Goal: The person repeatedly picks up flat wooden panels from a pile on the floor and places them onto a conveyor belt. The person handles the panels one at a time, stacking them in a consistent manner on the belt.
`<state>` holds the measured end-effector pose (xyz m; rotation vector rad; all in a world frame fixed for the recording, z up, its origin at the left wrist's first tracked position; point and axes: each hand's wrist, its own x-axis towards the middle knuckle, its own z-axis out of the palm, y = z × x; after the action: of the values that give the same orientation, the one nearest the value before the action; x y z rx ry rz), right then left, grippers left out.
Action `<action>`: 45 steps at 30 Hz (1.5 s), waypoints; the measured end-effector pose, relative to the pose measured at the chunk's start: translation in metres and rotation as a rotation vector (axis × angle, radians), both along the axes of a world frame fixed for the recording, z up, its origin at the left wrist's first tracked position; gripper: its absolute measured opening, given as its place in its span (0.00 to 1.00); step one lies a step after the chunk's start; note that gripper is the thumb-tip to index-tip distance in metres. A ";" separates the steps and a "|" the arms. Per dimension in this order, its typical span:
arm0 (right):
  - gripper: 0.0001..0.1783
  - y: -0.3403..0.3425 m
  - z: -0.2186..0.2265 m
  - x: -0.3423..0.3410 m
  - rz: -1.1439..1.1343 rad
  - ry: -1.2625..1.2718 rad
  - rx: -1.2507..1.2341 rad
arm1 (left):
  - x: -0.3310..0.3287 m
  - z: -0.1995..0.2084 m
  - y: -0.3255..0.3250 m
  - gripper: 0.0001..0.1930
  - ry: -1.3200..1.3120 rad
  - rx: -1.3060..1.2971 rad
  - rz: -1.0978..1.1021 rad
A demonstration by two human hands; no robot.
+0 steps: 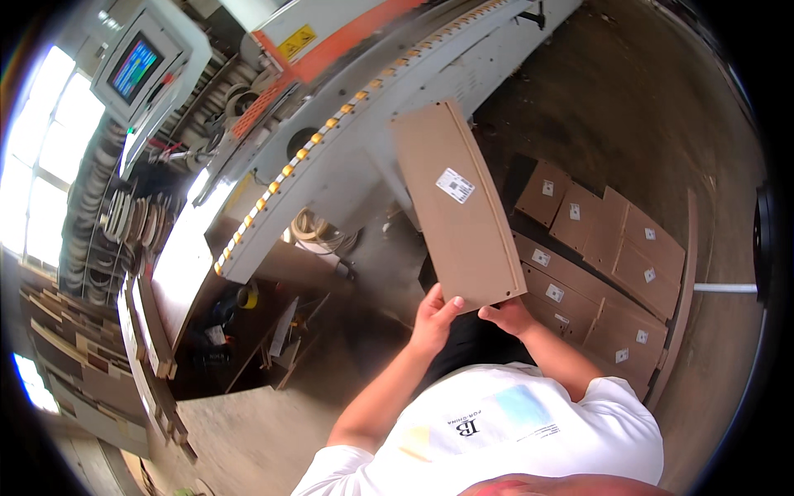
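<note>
The panel (459,227), long, brown and flat, is held in front of the person, its near end by the body and its far end leaning away to the left, overlapping the view of the machine (356,169); whether it touches there I cannot tell. A white label (455,185) sits on its upper face, and a groove runs along its right side.

The left hand (432,322) is at the near left corner, its forearm reaching up from the near left with the elbow out to the side. The thumb lies at the near edge and the other fingers curl at the left side, pinching the corner.

The right hand (511,318) is at the near right corner, its forearm angled inward from the right. Its thumb points left, just by the near edge; the other fingers are hidden beneath the panel, so I cannot tell how firmly they close.

Across the far left, the machine carries a row of yellow rollers (317,138), with a lit screen (137,66) farther left. To the right, other panels (633,331), most bearing white labels, lie in rows low down, beside a long strip (681,289).
</note>
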<state>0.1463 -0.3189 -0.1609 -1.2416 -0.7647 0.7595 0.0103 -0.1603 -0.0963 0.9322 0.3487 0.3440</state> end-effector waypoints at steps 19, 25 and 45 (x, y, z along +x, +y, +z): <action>0.15 0.043 0.021 -0.031 0.248 -0.681 -0.284 | -0.010 0.077 0.221 0.14 0.142 0.278 0.537; 0.13 0.046 0.019 -0.029 0.252 -0.641 -0.282 | 0.021 0.083 0.240 0.25 0.035 0.263 0.758; 0.12 0.051 0.002 -0.018 0.250 -0.510 -0.227 | 0.089 0.099 0.290 0.40 0.066 0.323 0.716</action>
<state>0.1279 -0.2677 -0.1593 -1.5915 -1.2951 0.7517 0.0992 0.1295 0.0030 1.1151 0.7012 1.0498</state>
